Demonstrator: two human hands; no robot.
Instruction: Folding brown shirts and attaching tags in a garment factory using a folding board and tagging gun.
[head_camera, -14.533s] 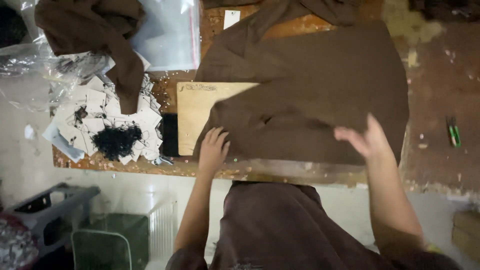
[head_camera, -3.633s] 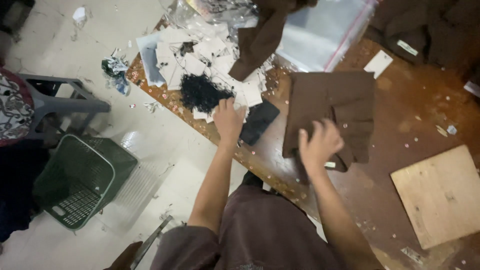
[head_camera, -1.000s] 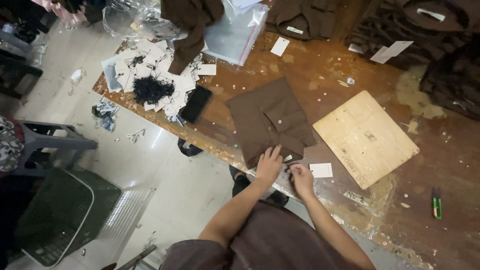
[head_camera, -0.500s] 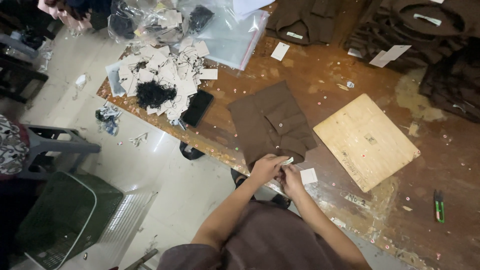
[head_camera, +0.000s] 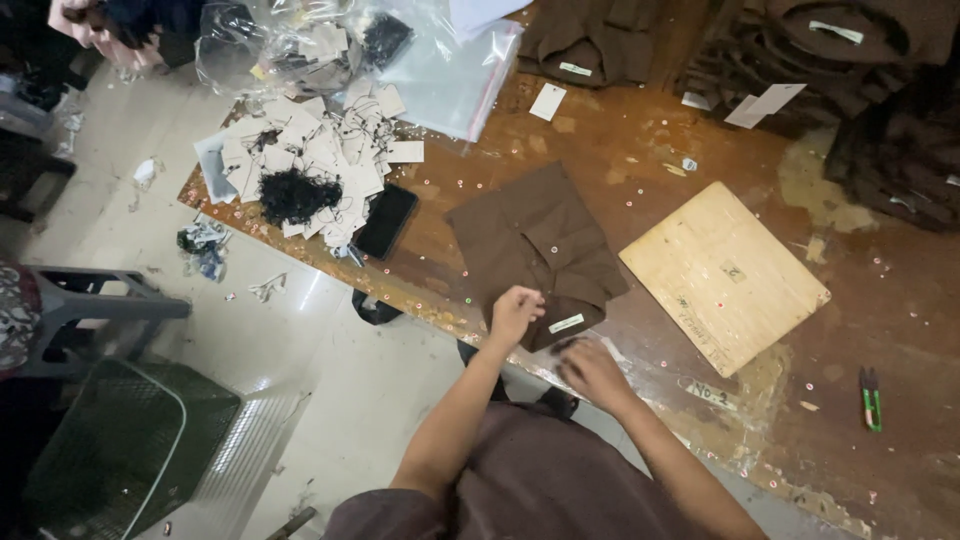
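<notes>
Resting at the near edge of the counter (head_camera: 640, 130), my left hand (head_camera: 515, 312) is curled into a loose fist with its knuckles on the near corner of a folded brown shirt (head_camera: 535, 250); I cannot tell whether it pinches the cloth. My right hand (head_camera: 592, 368) sits just beside it, to the right, fingers bent and blurred, close to the shirt's lower edge and to a small white label (head_camera: 565, 323) sewn on that edge; whether it grips anything I cannot tell. The shirt lies flat and tilted on the stained brown wood, collar side toward me. Just to its right, apart from it, lies a pale wooden board (head_camera: 725, 275), also tilted. Left of the shirt, near the counter's edge, lies a black phone (head_camera: 385, 220), touching a heap of white paper tags (head_camera: 320, 160) with a tangle of black string (head_camera: 297, 193) on top. Farther off, a clear plastic bag (head_camera: 450, 80) lies beyond the tags, and more folded brown garments (head_camera: 590, 40) are stacked along the far side. At the far right, near the edge, a small green-handled snipper (head_camera: 871, 396) lies alone. Down on the floor to my left stand a green wire basket (head_camera: 120, 450) and a grey stool (head_camera: 100, 305).
</notes>
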